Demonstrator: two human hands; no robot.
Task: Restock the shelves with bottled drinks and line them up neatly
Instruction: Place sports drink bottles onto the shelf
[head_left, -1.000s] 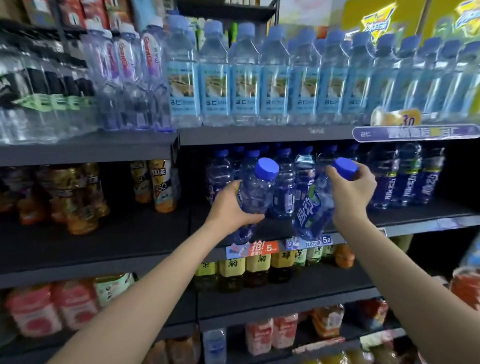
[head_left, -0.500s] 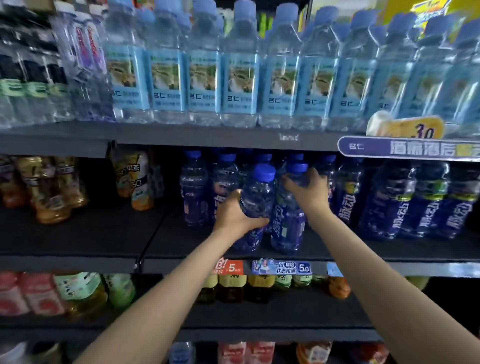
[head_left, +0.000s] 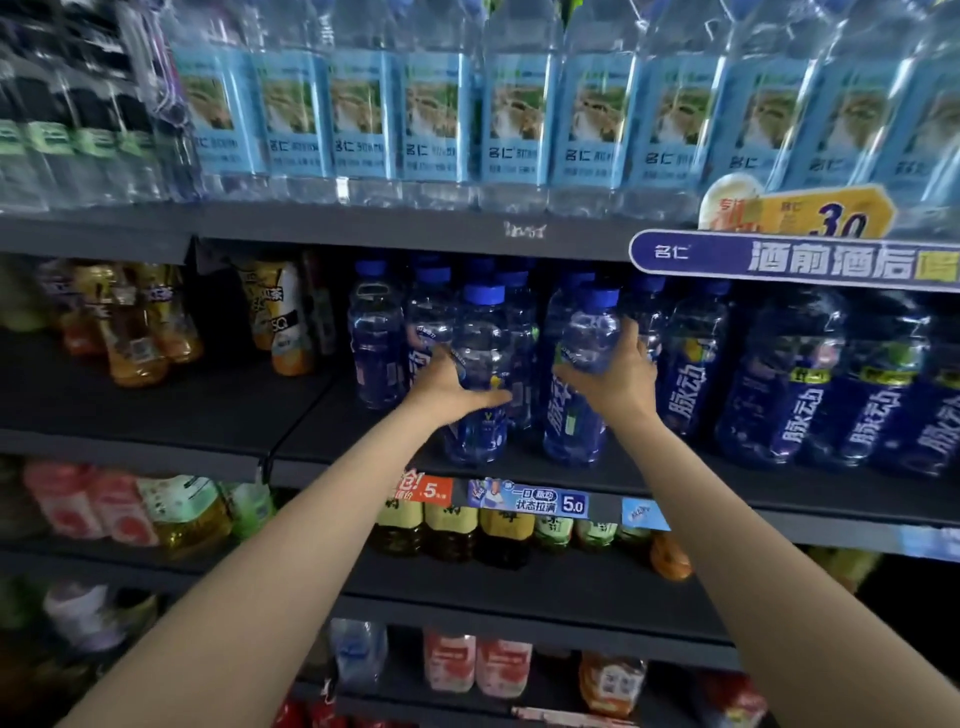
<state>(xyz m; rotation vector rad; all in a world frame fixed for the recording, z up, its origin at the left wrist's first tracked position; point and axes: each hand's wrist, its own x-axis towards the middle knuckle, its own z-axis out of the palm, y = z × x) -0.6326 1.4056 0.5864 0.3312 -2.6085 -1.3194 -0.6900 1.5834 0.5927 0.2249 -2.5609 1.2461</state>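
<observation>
Two blue-capped, blue-tinted drink bottles stand upright at the front of the middle shelf (head_left: 519, 475). My left hand (head_left: 447, 387) wraps the lower body of the left bottle (head_left: 480, 338), thumb across its front. My right hand (head_left: 613, 376) grips the right bottle (head_left: 592, 332) around its middle, fingers up its right side. Behind and beside them stand more of the same blue bottles (head_left: 376, 343), with a row of them further right (head_left: 795, 395).
Above is a shelf packed with clear water bottles with light-blue labels (head_left: 514, 119). A blue promo sign (head_left: 795, 257) juts out at the right. Tea and juice bottles (head_left: 135, 332) sit left on the middle shelf, with dark bare shelf (head_left: 208, 405) beside them. Lower shelves hold more drinks (head_left: 452, 525).
Both hands carried their bottles from in front of the shelf edge onto the middle shelf and stood them upright side by side. The camera moved closer.
</observation>
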